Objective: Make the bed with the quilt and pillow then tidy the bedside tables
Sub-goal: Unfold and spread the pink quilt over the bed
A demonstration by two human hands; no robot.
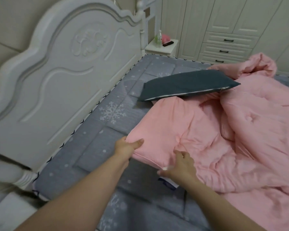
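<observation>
1. The quilt (215, 144), pink and rumpled, is spread over the bed (93, 147), with its near corner held in both hands.
2. The corner is gripped by the left hand (126, 147): the thumb is laid on top and the fingers are curled under the fabric.
3. The quilt's edge, just right of the left hand, is pinched by the right hand (180, 165), with the fingers bent over the hem.
4. From the hands, the quilt's long axis is run away to the right and forward, and a bunched end is raised far beyond the right hand, near the wardrobe (227, 30).
5. The pillow (187, 85), dark blue-grey, is found well ahead of both hands, partly lying on the quilt's upper edge; its long axis is set roughly across the view, tilted up to the right.
6. The headboard (57, 72) is seen to the left of the left hand.
7. A bedside table (160, 47) is placed far ahead of the hands, beyond the pillow; small items are carried on it, too blurred to be named.
</observation>
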